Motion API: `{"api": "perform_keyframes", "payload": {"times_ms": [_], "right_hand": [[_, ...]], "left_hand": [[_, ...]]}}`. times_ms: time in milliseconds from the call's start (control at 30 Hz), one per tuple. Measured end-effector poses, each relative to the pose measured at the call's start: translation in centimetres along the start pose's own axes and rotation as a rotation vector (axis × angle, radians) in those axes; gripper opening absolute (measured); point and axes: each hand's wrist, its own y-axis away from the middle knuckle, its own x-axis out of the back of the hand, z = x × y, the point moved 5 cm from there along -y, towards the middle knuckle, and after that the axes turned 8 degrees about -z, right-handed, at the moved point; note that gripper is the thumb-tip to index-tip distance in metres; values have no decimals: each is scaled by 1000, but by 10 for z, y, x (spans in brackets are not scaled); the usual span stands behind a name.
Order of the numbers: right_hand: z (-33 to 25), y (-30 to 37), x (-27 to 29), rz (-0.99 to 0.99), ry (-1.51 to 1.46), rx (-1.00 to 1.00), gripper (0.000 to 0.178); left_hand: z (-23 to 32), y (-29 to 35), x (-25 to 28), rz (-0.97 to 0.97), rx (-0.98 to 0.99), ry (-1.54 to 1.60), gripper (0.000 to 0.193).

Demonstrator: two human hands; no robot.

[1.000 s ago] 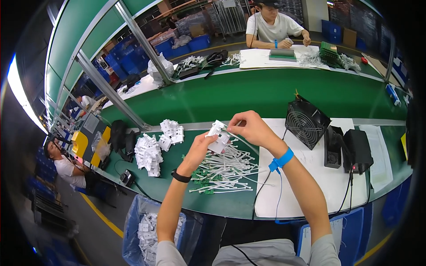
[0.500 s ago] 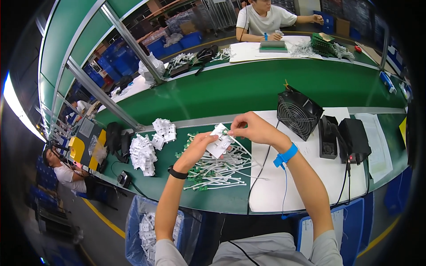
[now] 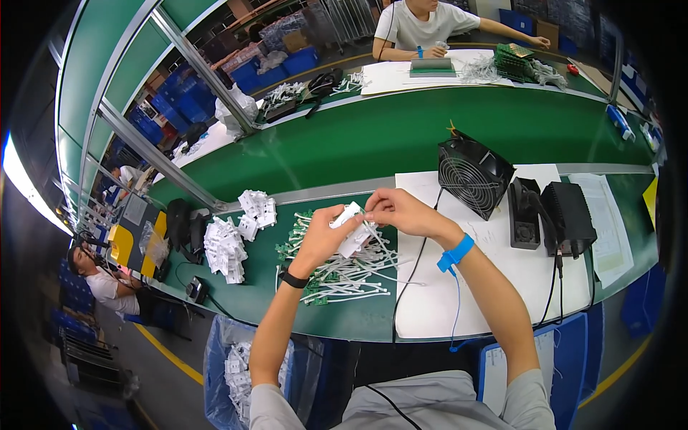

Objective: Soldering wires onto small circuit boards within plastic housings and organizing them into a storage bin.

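Observation:
A white plastic housing [image 3: 351,246] is gripped in my left hand [image 3: 326,235], with the thumb across its face. Close against its upper right edge, my right hand [image 3: 403,210] has thumb and forefinger pinched together; whatever sits between those fingertips is too small to make out. Both hands are over a heap of small green circuit boards with white cables [image 3: 351,281], which spreads across the green bench. To the left lie a pile of white housings [image 3: 225,251] and a smaller pile of white housings [image 3: 256,209].
A black fan [image 3: 473,175] and a black power box [image 3: 568,218] stand on the right, near a white sheet [image 3: 487,287]. Below the bench is a lined blue bin [image 3: 215,373] of white parts. Across the green divider [image 3: 344,140] sits a co-worker [image 3: 423,29].
My left thumb has moved up over the housing, and my right fingertips press closer to its edge. The co-worker's arm reaches farther out to the right. The whole view has shifted slightly.

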Motion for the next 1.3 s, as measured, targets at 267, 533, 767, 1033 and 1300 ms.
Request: {"api": "perform_keyframes", "payload": {"times_ms": [267, 533, 767, 1033, 1300], "right_hand": [[4, 20, -13, 366, 118, -143, 24], [-37, 70, -49, 543, 1031, 113, 52], [-10, 198, -5, 803, 310, -42, 23], [-9, 261, 100, 1298, 527, -22, 41], [-44, 264, 107, 1325, 753, -224, 18]], "left_hand": [[-20, -25, 8, 411, -130, -171, 29], [-14, -48, -47, 190, -38, 430, 22], [-6, -31, -99, -64, -71, -49, 26], [2, -31, -161, -245, -148, -79, 34], [-20, -47, -182, -407, -74, -149, 40]]}}
